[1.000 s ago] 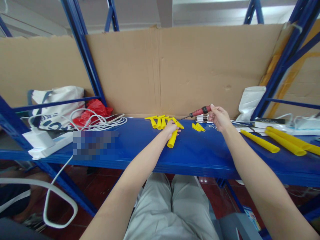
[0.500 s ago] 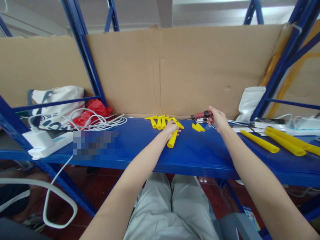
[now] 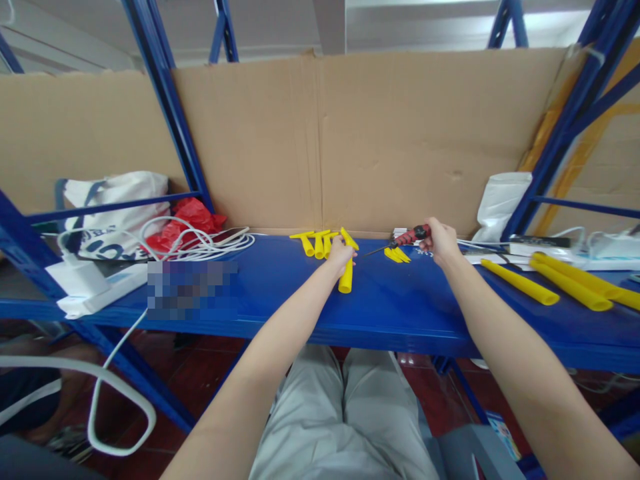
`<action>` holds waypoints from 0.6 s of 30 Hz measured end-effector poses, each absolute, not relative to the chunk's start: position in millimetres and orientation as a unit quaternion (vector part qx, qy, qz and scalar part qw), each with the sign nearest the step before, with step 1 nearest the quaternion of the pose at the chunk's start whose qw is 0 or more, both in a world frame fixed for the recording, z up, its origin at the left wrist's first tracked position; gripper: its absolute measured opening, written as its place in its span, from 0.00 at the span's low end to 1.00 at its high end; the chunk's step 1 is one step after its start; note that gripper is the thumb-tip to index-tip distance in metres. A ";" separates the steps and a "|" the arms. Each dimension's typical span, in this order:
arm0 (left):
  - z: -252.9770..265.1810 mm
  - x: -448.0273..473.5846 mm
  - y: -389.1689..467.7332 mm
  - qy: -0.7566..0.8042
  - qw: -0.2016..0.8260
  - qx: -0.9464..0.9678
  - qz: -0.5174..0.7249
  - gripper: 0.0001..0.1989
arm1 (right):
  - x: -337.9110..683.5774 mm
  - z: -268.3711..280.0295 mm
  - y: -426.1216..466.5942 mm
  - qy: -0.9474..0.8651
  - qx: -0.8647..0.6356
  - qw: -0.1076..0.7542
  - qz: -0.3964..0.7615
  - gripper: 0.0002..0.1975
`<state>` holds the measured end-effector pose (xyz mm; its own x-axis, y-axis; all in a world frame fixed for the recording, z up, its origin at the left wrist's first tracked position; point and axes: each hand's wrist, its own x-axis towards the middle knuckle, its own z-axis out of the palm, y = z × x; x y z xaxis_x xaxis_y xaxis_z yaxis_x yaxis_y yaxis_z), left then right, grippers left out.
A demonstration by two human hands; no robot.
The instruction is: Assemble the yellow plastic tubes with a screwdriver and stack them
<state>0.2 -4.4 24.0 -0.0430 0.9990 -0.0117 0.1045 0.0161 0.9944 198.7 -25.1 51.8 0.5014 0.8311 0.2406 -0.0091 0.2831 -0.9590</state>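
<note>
Head view: left hand grips a yellow tube, right hand (arm outstretched) clasps a red screwdriver

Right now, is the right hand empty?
No, the right hand grips a red-handled screwdriver, its tip pointing left toward the left hand.

A blue shelf bears short yellow pieces; long yellow tubes right; white cables left.

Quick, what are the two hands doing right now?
Left hand: closed around a yellow tube on the blue shelf.
Right hand: closed on a red-handled screwdriver.
</note>
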 end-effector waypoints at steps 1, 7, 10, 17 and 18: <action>24.2 -0.4 -4.1 0.544 0.460 0.508 0.484 0.27 | 200.1 50.9 -24.8 -0.395 -0.522 0.692 0.302 0.12; 16.9 -3.2 4.6 0.549 0.438 0.518 0.489 0.33 | 208.2 43.5 -20.0 -0.394 -0.575 0.627 0.348 0.10; 10.6 -3.6 11.4 0.544 0.421 0.533 0.494 0.32 | 215.3 38.4 -15.4 -0.389 -0.617 0.568 0.381 0.11; 1.6 -2.1 17.0 0.527 0.355 0.609 0.474 0.31 | 240.3 17.4 -3.5 -0.424 -0.763 0.414 0.258 0.13; 0.4 -1.6 16.6 0.524 0.341 0.621 0.473 0.31 | 242.8 15.2 -2.5 -0.425 -0.771 0.404 0.249 0.13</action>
<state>-1.6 16.6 0.4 0.0029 0.9730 0.2307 0.3285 -0.2188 0.9188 242.8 -2.5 15.2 0.5144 0.8566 -0.0413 0.4540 -0.3129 -0.8343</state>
